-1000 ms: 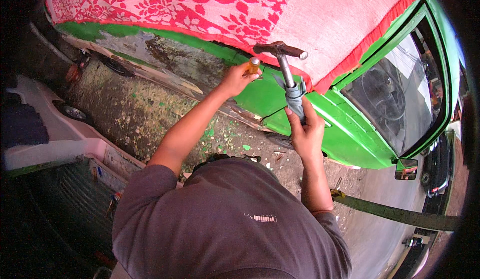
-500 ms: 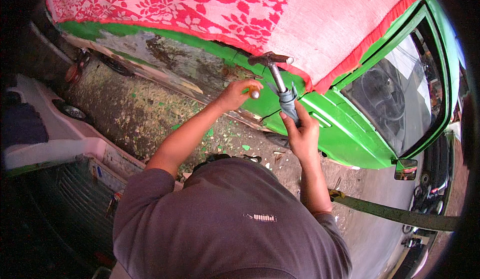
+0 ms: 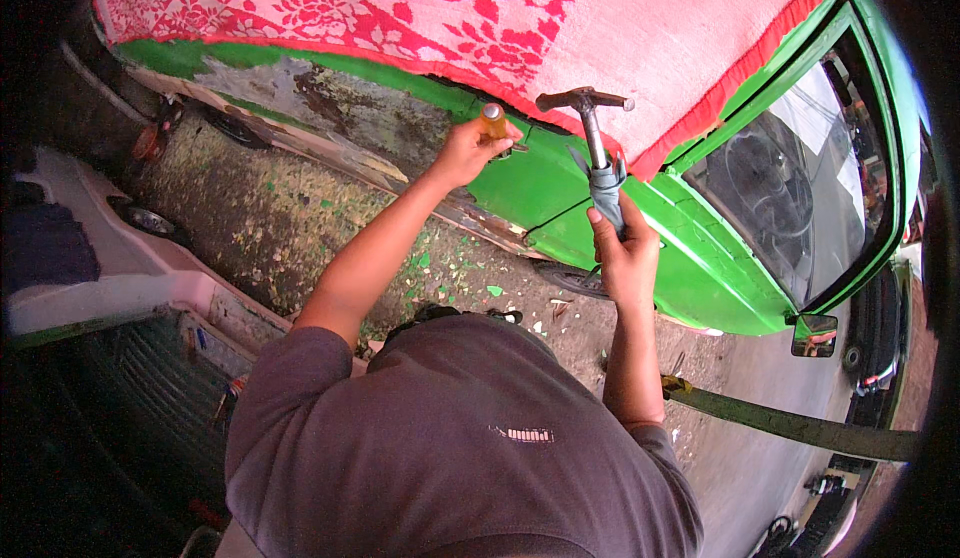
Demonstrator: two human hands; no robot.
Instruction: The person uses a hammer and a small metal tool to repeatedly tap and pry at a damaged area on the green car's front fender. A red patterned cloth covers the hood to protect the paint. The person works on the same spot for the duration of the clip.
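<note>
My left hand (image 3: 462,155) is closed round an amber-handled tool (image 3: 493,121) with a silver metal cap, like a screwdriver or chisel. The cap points up, and most of its lower end is hidden by the fingers. It is held close to the side of a green vehicle (image 3: 545,183). My right hand (image 3: 628,255) grips a hammer (image 3: 595,138) by a handle wrapped in grey-blue material. Its rusty metal head is raised in front of a red and pink patterned blanket (image 3: 400,8) lying over the vehicle. Left of my left hand, a scraped, patchy body panel (image 3: 370,113) shows bare, brownish areas.
Green and pale flakes litter the floor (image 3: 300,198). A pinkish vehicle body part (image 3: 200,298) stands at left. The green vehicle's window (image 3: 790,188) and side mirror (image 3: 815,336) are at right. A long flat bar (image 3: 800,433) extends to the right of my right forearm.
My left hand has raised the amber-handled tool and turned its cap upward, nearer the green panel. My right hand has shifted right with the hammer, and its head has turned.
</note>
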